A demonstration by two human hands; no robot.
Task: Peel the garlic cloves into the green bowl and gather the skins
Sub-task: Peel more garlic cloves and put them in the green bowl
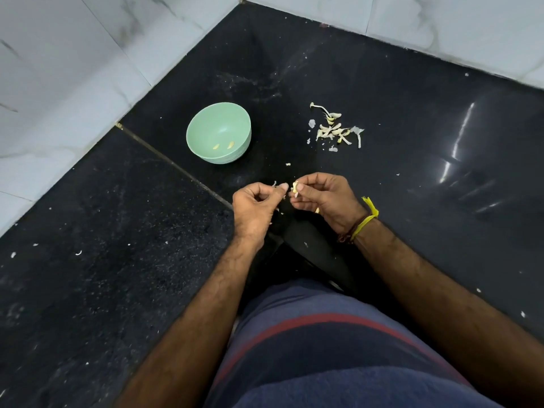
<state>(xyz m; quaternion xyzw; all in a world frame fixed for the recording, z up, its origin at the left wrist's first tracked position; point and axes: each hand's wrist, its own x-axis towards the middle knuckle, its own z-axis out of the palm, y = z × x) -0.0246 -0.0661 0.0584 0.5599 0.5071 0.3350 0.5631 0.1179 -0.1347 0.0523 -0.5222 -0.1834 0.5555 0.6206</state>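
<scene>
A green bowl (218, 134) stands on the black counter with two peeled garlic cloves (223, 146) in its bottom. To its right lies a small pile of garlic cloves and skins (334, 129). In front of the bowl, my right hand (322, 197) pinches a small garlic clove (295, 188) between thumb and fingers. My left hand (259, 206) is beside it, thumb and forefinger pinched on a thin bit of skin (274, 184) pulled away from the clove.
White marble-patterned wall tiles (73, 69) border the black counter (117, 231) on the left and at the back. Small skin flakes (288, 164) lie scattered on the counter. My striped blue shirt fills the bottom of the view.
</scene>
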